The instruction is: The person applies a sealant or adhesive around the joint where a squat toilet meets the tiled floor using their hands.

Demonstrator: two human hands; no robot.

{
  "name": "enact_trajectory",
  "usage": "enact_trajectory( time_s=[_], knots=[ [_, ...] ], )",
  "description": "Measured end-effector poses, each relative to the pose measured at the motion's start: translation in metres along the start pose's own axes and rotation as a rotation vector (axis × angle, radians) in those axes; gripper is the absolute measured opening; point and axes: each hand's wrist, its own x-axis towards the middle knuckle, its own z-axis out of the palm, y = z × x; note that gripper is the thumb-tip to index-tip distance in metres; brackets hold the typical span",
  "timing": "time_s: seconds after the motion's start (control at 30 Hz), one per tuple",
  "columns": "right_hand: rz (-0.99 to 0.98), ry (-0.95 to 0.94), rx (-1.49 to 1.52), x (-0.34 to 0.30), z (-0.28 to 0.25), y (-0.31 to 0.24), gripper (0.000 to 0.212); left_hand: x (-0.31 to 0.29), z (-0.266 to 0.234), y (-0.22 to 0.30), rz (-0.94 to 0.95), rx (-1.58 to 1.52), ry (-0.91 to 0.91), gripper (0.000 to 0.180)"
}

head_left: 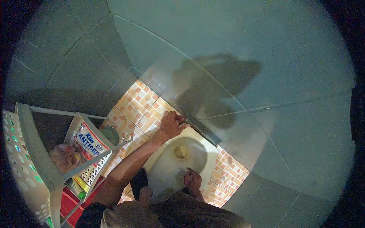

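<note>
A cream squat toilet (211,152) is set in the floor, with cloudy, pale liquid or foam in its bowl. My left hand (172,124) reaches to the far left corner of its rim, the fingers bent over the edge by the wall. Low over the right side of the bowl is my right hand (193,180), its fingers curled inward. A pale patch shows beside those fingertips, too blurred to name. Whether anything sits inside the right fingers is hidden. A round, yellowish-stained drain hole (181,152) lies at the bowl's far end.
Left of my arm stands a pale plastic rack (26,163) with perforated sides. One basket holds a white, red and blue pouch (88,141), a crumpled clear bag (65,156) and a yellow tube (82,184). Orange patterned tiles (133,99) cover the floor; grey walls (243,49) rise close ahead.
</note>
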Motion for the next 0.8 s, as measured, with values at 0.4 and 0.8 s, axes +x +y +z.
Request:
enact_trajectory(
  time_s=[0.4, 0.8],
  knots=[
    [0.054, -0.010, 0.048, 0.002, -0.002, -0.004, 0.034, 0.004, 0.002, 0.006, -0.133, 0.052, -0.161, 0.064],
    [0.029, 0.060, 0.114, 0.002, -0.003, -0.003, 0.027, 0.018, -0.010, 0.017, -0.192, 0.096, -0.397, 0.066]
  ],
)
